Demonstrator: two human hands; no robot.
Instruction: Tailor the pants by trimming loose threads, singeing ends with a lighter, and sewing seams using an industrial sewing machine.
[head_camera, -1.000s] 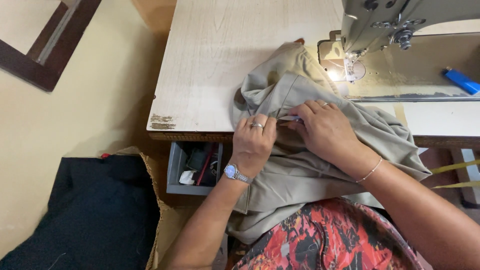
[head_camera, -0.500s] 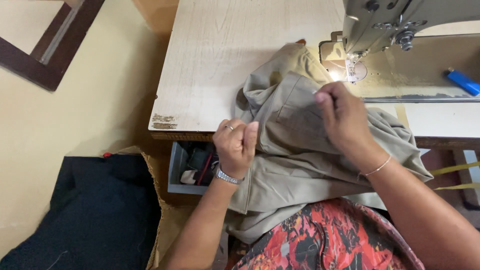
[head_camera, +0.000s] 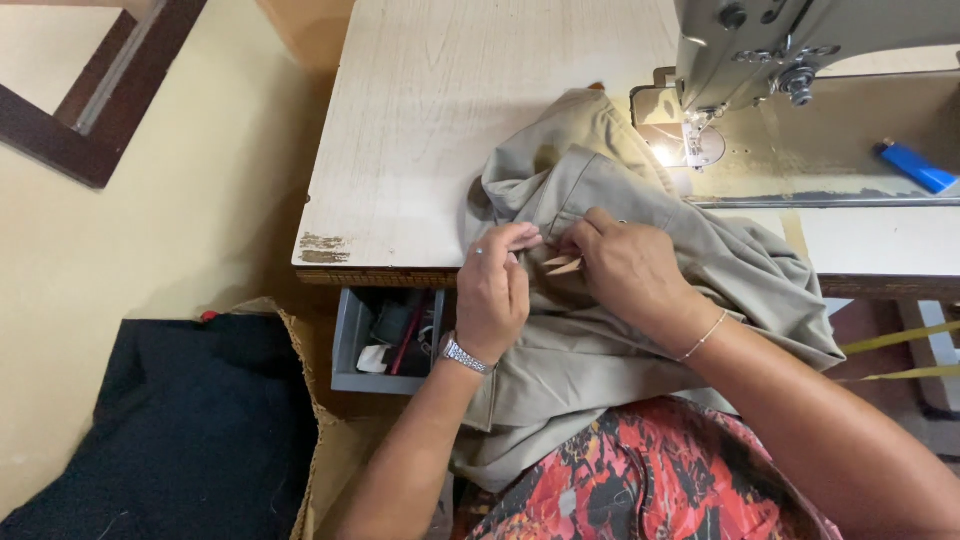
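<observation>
The khaki garment (head_camera: 640, 330) lies bunched at the table (head_camera: 420, 130) edge, not yet under the sewing machine (head_camera: 800, 50) needle — sewing seems still ahead. The left hand (head_camera: 495, 295) and right hand (head_camera: 625, 265), fingers closed, pinch a small tan piece (head_camera: 563, 265) — perhaps a label.

Left hand (head_camera: 497, 290): silver ring on finger, silver link watch (head_camera: 466, 355) strapped at wrist. Right hand (head_camera: 625, 268): thin bracelet (head_camera: 700, 336) at 5 o'clock. Arms bare, no sleeves seen. Red-black patterned garment (head_camera: 660, 475) worn.
</observation>
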